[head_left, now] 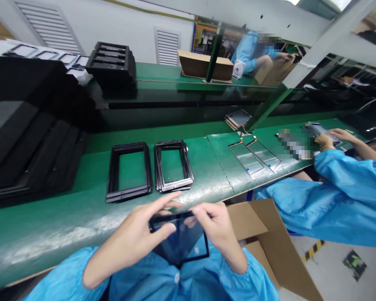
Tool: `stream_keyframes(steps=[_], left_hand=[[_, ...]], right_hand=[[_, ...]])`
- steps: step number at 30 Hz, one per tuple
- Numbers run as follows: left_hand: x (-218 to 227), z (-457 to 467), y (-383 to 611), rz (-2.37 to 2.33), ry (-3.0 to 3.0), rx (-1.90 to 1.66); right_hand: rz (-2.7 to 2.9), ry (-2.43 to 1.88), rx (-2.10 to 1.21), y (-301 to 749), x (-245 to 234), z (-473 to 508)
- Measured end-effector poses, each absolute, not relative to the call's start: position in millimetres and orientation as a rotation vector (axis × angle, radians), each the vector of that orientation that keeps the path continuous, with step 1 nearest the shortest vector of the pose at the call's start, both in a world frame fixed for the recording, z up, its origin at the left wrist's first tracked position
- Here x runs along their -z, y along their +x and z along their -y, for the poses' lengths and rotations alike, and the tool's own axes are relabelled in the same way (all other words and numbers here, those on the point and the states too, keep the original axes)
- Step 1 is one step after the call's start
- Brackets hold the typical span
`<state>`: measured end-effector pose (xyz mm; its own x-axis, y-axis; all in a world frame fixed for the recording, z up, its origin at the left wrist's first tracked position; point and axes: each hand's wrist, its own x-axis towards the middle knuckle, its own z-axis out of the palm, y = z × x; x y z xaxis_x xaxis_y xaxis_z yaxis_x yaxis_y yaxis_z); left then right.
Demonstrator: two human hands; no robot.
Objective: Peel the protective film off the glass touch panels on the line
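Note:
A black-bordered clear glass panel [188, 240], like a tablet screen, is tilted in front of my body above the table's near edge. My right hand [214, 221] pinches its upper right corner with the thumb on the near face. My left hand [144, 230] is around the upper left part, thumb lying across the glass and fingers extended over the top edge. Part of the panel's left side is hidden behind this hand. Beyond my hands lie two stacks of black rectangular frames, a left stack [113, 171] and a right stack [159, 167].
Two thin bordered panels [249, 169] lie to the right, near a stack of screens [238, 118]. Black foam trays [34, 146] rise at the left. An open cardboard box [278, 238] stands beside me. A co-worker's hands [327, 140] handle a device at the right. A green post [266, 108] rises from the bench.

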<state>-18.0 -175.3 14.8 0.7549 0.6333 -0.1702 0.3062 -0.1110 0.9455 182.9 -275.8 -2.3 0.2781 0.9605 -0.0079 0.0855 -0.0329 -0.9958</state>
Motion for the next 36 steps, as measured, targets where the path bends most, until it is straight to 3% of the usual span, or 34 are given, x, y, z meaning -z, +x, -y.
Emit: stream_keyframes(steps=[3,7,13,19,24,32,36], left_hand=[[-19.7,172.2,-17.3,-0.673,1.782,-0.178],[-11.1,171.5,-26.0,-0.889,1.394,-0.356],[2.7,171.3,-35.0,-1.011,1.216,-0.613],[-9.1,166.5,-28.1,-1.045,2.049,-0.827],[-18.7,151.5,-22.6,-0.714,2.536,-0.599],[-21.7,150.9,-18.6,-0.702,2.517,-0.515],[-23.7,162.3,-1.8,-0.643,2.373,-0.439]], right_hand=[[1.098,-1.376,-0.926,185.4,0.6,271.8],[0.786,-1.399,-0.697,219.5,14.1,282.3],[0.605,-1.331,-1.001,228.2,35.1,297.9],[0.602,-1.413,-0.893,205.7,20.1,295.7],[0.635,-1.424,-0.894,202.3,14.0,297.9],[0.566,-1.417,-0.884,204.0,14.1,300.1],[0.662,-1.329,-1.036,180.1,15.6,291.9]])
